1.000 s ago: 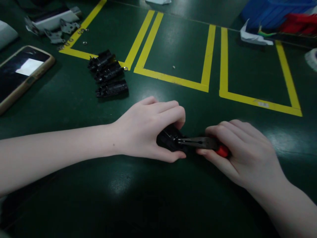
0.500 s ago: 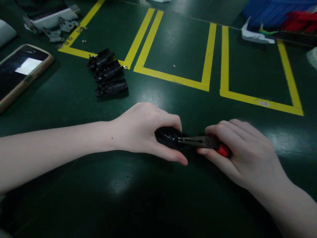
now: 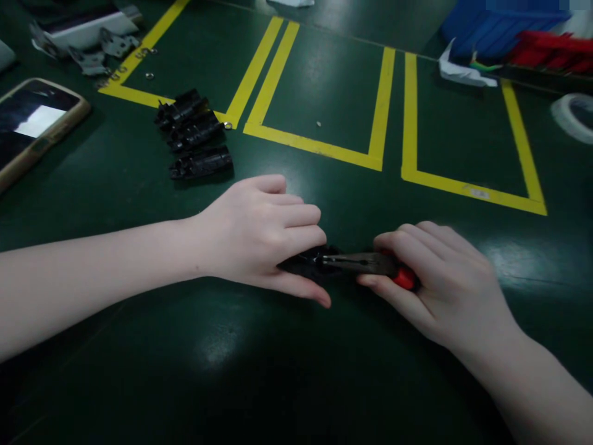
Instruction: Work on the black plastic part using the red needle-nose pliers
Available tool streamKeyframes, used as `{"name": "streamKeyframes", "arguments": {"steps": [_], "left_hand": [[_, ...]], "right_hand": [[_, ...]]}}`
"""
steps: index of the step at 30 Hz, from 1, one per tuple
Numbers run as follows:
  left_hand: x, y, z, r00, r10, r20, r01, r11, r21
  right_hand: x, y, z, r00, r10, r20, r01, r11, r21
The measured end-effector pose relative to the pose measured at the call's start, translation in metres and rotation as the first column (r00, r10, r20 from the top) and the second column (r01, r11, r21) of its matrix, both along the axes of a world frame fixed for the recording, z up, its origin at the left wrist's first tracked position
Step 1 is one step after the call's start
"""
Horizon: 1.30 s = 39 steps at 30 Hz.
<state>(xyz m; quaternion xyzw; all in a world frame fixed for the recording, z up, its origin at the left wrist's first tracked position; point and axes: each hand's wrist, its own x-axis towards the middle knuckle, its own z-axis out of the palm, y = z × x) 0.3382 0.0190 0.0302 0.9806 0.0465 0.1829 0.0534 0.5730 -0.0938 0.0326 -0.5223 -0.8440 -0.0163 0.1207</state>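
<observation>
My left hand [image 3: 269, 235] grips a black plastic part [image 3: 303, 262] low over the green table, fingers curled along its far side and the thumb along its near side. Most of that part is covered by the hand. In my right hand [image 3: 445, 278] are red-handled needle-nose pliers [image 3: 365, 263], whose jaws point left. Their tips meet the black part between my two hands; what they pinch there is too small to make out. Beyond my left hand lie several similar black plastic parts [image 3: 201, 162], with a small metal ring [image 3: 227, 125] beside them.
A phone [image 3: 39, 127] lies at the left. Behind it are metal brackets [image 3: 88, 60] and several small rings [image 3: 149, 76]. Yellow tape [image 3: 315, 147] marks off areas on the table. At the back right are a blue bin [image 3: 500, 28], red bin [image 3: 551, 52] and white tape roll [image 3: 573, 117].
The fingers of my left hand have curled in more over the black part. The whole scene has shifted slightly left in view. The pliers stay at the black part.
</observation>
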Motion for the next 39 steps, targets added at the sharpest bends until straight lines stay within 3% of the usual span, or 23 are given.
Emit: {"name": "streamKeyframes", "arguments": {"steps": [4, 7, 15, 19, 29, 39], "left_hand": [[0.001, 0.001, -0.003, 0.999, -0.042, -0.003, 0.041, 0.985, -0.169], [0.002, 0.004, -0.002, 0.995, -0.087, -0.051, 0.065, 0.939, -0.339], [0.002, 0.011, 0.004, 0.989, -0.127, -0.07, 0.059, 0.794, -0.604], [0.002, 0.01, 0.002, 0.994, -0.097, -0.055, 0.043, 0.788, -0.615], [0.002, 0.009, 0.001, 0.996, -0.084, -0.029, 0.062, 0.89, -0.451], [0.002, 0.014, 0.005, 0.981, -0.161, -0.111, 0.06, 0.788, -0.613]], "right_hand": [[-0.001, 0.0, 0.0, 1.0, 0.009, 0.023, -0.01, 1.0, 0.019], [-0.001, 0.0, 0.0, 0.999, 0.017, 0.033, -0.019, 0.999, 0.037], [0.0, 0.0, 0.0, 1.0, 0.008, 0.011, -0.008, 1.0, 0.004], [0.0, 0.001, 0.0, 1.0, -0.003, -0.008, 0.003, 1.0, -0.008], [-0.002, 0.001, 0.002, 1.0, -0.011, -0.012, 0.011, 1.0, 0.003], [0.0, -0.001, 0.0, 0.999, 0.01, 0.034, -0.011, 1.0, 0.019]]}}
